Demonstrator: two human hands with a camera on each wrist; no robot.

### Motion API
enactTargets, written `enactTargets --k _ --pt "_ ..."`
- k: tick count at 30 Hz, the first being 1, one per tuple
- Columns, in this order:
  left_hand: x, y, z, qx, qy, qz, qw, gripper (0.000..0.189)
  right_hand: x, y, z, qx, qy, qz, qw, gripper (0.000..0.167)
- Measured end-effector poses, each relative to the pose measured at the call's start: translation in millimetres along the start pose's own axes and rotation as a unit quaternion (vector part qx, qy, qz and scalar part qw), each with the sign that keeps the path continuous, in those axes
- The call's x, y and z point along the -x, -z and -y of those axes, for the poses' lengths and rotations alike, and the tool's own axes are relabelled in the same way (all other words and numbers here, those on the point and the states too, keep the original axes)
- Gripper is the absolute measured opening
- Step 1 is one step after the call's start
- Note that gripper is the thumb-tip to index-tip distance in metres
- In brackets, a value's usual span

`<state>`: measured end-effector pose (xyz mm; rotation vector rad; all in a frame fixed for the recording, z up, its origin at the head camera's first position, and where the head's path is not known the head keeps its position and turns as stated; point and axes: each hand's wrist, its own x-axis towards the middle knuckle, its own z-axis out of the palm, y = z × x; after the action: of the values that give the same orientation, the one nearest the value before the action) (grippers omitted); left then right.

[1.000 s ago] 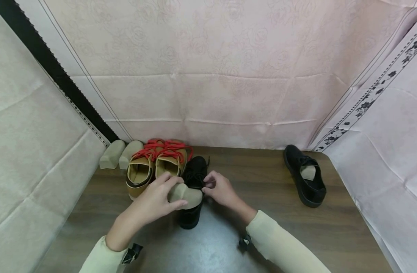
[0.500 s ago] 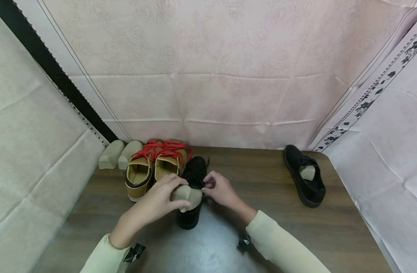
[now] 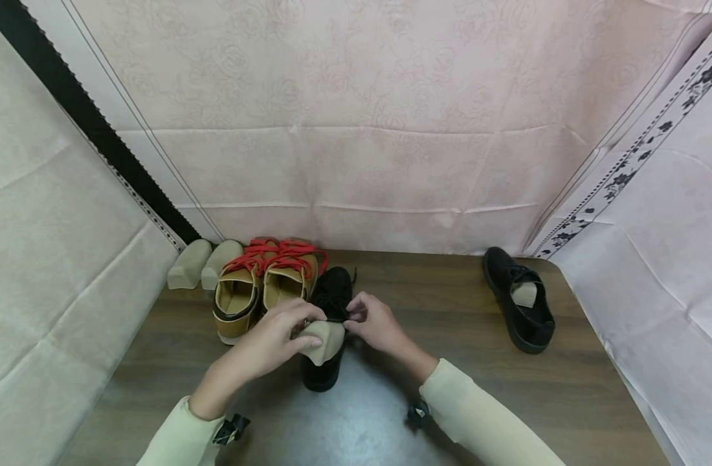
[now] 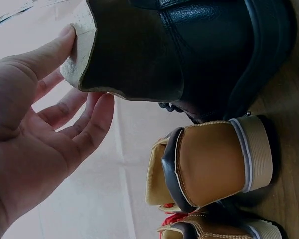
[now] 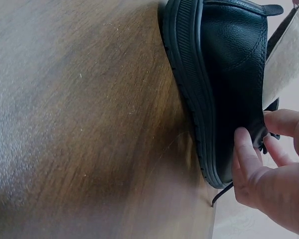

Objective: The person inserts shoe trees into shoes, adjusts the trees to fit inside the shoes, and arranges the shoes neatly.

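Observation:
A black lace-up shoe [image 3: 322, 374] stands on the floor, toe toward the wall. Its opening takes the front of a beige moulded shoe insert [image 3: 323, 340], whose rear end sticks up out of the shoe. My left hand [image 3: 274, 333] holds that raised end between thumb and fingers; in the left wrist view the thumb presses the insert's pale rim [image 4: 82, 47]. On the shoe's other side, my right hand [image 3: 376, 323] pinches the edge of the opening near the laces, as the right wrist view shows. The insert's front part is hidden inside the shoe.
Tan shoes with red laces [image 3: 237, 304] stand close on the left. Beyond them two more beige inserts [image 3: 189, 264] lean at the wall. Far right is another black shoe [image 3: 522, 304] with an insert inside. Cloth-covered walls [image 3: 356, 162] bound the wooden floor [image 3: 426, 291].
My left hand has shifted slightly right, and the insert's raised end has turned and tilted with it over the shoe's opening. My right hand has stayed at the shoe's edge.

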<state>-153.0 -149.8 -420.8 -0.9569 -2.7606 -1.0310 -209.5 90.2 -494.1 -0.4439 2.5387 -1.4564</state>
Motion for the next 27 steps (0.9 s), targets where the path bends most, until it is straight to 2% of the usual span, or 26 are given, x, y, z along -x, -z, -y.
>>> enactTargets --k 9,17,24,27 --pt "-3.3 -4.4 -4.5 -0.026 0.001 -0.008 0.9996 0.030 0.0 0 1 0.000 -0.007 0.001 1.0000 0.019" --pt "-4.9 -11.7 -5.5 -0.047 0.001 -0.034 0.9983 0.030 -0.4 1 -1 -0.001 -0.009 0.003 0.9999 0.019" --pt "-5.8 -18.9 -5.7 -0.085 0.009 -0.053 0.9949 0.031 -0.1 1 -1 -0.007 -0.012 0.003 0.9999 0.019" --pt "-5.3 -19.4 -7.0 -0.095 0.009 -0.051 0.9941 0.030 -0.1 1 -2 -0.007 -0.013 0.002 0.9999 0.019"
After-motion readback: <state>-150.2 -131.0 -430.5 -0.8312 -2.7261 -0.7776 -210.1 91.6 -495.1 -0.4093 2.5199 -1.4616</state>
